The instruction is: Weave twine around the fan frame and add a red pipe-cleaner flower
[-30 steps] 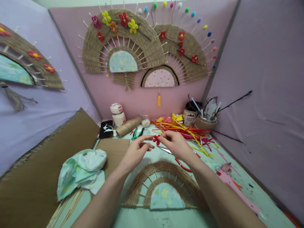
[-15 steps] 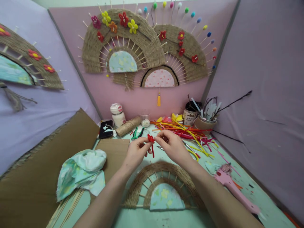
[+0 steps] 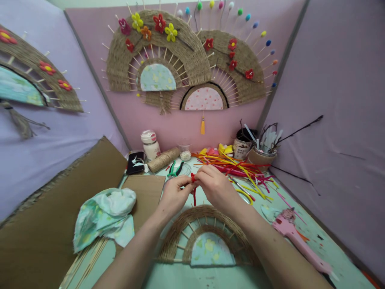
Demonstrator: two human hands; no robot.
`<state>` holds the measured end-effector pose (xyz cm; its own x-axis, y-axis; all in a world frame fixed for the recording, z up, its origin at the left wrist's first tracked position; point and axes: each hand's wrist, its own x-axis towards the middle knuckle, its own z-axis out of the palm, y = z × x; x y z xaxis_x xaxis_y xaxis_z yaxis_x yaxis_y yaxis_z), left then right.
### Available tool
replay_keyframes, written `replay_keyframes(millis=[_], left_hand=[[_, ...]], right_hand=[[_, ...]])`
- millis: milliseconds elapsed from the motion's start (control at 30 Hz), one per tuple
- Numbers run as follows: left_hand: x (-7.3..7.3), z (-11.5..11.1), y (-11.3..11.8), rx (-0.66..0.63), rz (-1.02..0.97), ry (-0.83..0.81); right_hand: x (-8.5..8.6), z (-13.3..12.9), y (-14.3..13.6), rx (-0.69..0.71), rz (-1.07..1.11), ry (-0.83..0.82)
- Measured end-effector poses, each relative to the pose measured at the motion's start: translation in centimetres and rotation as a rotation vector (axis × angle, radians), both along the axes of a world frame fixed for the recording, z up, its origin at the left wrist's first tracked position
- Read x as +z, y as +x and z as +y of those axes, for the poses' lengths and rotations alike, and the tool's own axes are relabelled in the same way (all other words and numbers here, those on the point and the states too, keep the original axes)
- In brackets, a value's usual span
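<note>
Between my two hands is a red pipe-cleaner flower (image 3: 193, 177), mostly covered by my fingers, with a red stem (image 3: 194, 196) hanging straight down. My left hand (image 3: 177, 193) pinches it from the left with thumb and forefinger. From the right, my right hand (image 3: 213, 182) closes its fingertips on the same flower. Below them on the table lies a half-round fan (image 3: 174, 237) woven of twine over thin sticks, its inner half-circle covered in pale green floral cloth (image 3: 212, 249).
Green-handled pliers (image 3: 175, 170), a twine roll (image 3: 164, 159), and a white bottle (image 3: 150, 146) stand behind my hands. Loose pipe cleaners (image 3: 231, 162) lie at the back right. A pink glue gun (image 3: 297, 241) rests at right, crumpled cloth (image 3: 104, 216) and cardboard (image 3: 60, 204) at left.
My right hand has moved in closer to my left, and its fingers now cover more of the red flower. The flower has turned, its petals showing less. The view has shifted slightly.
</note>
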<state>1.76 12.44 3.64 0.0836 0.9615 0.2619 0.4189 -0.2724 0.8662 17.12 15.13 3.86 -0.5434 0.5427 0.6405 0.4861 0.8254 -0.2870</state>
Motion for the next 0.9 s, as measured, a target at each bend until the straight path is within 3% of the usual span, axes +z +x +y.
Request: replay_keyframes(millis=[167, 400, 533, 667, 900], left_hand=[[0.1, 0.1, -0.1, -0.037, -0.074, -0.169], [-0.6, 0.6, -0.9, -0.234, -0.556, -0.383], [-0.7, 0.4, -0.8, -0.282, -0.749, -0.464], [-1.0, 0.2, -0.4, -0.294, -0.760, -0.450], [-1.3, -0.2, 0.5, -0.277, -0.748, -0.418]], right_hand=[[0.4, 0.3, 0.5, 0.041, 0.002, -0.030], [1.9, 0.5, 2.2, -0.008, 0.237, -0.232], [2.2, 0.1, 2.1, 0.118, 0.216, -0.207], [1.8, -0.3, 1.3, 0.172, 0.190, -0.115], [0.8, 0.1, 0.6, 0.138, 0.247, -0.009]])
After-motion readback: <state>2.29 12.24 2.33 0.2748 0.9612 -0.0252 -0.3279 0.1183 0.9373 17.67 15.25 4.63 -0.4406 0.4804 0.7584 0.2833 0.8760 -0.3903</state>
